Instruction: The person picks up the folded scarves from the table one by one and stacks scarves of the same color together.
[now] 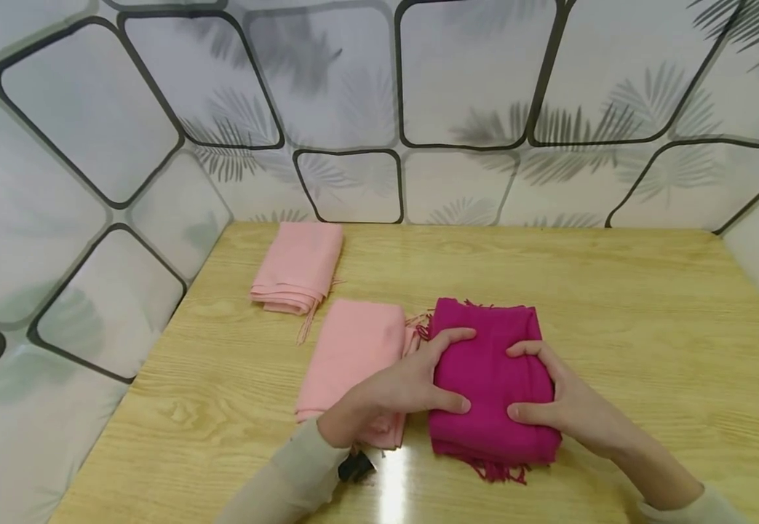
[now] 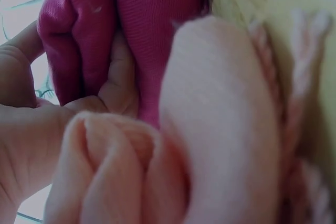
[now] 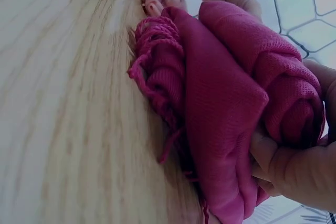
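A folded magenta scarf (image 1: 493,386) with fringed ends lies right of centre on the table in the head view. My left hand (image 1: 418,375) grips its left side, thumb and a finger on top. From the opposite side my right hand (image 1: 565,400) holds it the same way. In the left wrist view, fingers (image 2: 122,72) reach between an upper and a lower thick layer of the magenta cloth. The right wrist view also shows the right fingers (image 3: 265,153) tucked under the upper layer. Close by on the left lies a folded pink scarf (image 1: 359,349), partly covered by my left hand.
Another folded pink scarf (image 1: 300,262) with loose fringe lies at the back left of the wooden table (image 1: 667,327). Patterned cloth walls (image 1: 464,80) rise behind the table and at its sides. A small black object (image 1: 356,467) sits at my left cuff.
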A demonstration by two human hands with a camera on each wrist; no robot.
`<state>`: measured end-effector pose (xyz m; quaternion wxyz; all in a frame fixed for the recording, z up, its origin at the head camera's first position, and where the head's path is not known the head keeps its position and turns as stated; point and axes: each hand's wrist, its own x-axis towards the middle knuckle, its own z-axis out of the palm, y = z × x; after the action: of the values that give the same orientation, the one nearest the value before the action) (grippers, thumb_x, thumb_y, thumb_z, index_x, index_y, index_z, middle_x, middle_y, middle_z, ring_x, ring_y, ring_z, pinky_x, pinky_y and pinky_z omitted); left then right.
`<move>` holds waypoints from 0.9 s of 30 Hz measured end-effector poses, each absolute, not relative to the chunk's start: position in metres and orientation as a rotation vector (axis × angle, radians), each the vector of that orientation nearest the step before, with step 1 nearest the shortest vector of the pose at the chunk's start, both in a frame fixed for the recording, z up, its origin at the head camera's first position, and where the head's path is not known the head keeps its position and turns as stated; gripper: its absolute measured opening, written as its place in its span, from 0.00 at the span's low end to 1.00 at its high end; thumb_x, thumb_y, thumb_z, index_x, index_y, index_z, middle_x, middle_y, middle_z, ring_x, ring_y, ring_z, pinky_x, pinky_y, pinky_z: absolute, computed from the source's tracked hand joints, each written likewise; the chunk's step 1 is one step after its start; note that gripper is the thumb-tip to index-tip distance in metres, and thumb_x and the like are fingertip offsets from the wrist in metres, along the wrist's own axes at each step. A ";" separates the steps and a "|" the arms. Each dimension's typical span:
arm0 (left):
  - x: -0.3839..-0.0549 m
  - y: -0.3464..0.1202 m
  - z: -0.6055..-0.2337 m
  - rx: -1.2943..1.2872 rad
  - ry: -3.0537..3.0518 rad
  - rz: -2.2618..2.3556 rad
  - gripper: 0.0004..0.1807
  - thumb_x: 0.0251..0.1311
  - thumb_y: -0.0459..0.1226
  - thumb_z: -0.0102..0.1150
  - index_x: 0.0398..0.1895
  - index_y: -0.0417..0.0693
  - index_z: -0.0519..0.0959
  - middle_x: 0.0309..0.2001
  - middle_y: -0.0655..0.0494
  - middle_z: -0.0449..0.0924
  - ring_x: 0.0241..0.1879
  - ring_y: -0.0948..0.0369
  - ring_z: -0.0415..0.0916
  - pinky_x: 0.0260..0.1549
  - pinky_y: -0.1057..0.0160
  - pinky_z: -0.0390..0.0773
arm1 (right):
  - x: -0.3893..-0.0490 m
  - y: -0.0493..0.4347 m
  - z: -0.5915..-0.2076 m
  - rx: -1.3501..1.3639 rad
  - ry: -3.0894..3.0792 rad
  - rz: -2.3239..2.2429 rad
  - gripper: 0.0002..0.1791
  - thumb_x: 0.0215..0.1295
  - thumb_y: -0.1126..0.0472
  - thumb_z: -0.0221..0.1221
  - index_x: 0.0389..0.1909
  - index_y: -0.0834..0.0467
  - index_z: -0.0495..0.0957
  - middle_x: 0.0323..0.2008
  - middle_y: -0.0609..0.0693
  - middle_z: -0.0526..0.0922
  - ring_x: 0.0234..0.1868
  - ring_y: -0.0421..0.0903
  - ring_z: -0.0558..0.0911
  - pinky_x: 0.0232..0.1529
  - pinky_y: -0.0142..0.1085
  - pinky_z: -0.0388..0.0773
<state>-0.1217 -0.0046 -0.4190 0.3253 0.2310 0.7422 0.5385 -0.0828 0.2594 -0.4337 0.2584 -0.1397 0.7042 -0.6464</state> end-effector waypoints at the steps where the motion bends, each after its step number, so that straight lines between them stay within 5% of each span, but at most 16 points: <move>1: -0.122 -0.004 -0.419 0.627 1.957 1.399 0.48 0.56 0.38 0.71 0.74 0.74 0.53 0.58 0.59 0.69 0.50 0.67 0.75 0.52 0.67 0.73 | -0.083 0.260 -0.434 -0.380 1.911 -1.750 0.32 0.66 0.67 0.61 0.64 0.53 0.53 0.58 0.69 0.66 0.52 0.53 0.81 0.44 0.47 0.83; 27: -0.115 -0.007 -0.416 0.775 2.273 1.028 0.48 0.61 0.51 0.66 0.78 0.76 0.46 0.74 0.40 0.46 0.68 0.55 0.58 0.64 0.59 0.65 | -0.084 0.262 -0.435 -0.540 2.163 -1.496 0.34 0.66 0.61 0.64 0.65 0.54 0.53 0.48 0.62 0.76 0.43 0.47 0.83 0.42 0.37 0.82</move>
<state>-0.1148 -0.0074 -0.4157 0.2617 0.2864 0.8399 0.3797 -0.0843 0.2618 -0.4350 0.2266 -0.1959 0.7847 -0.5427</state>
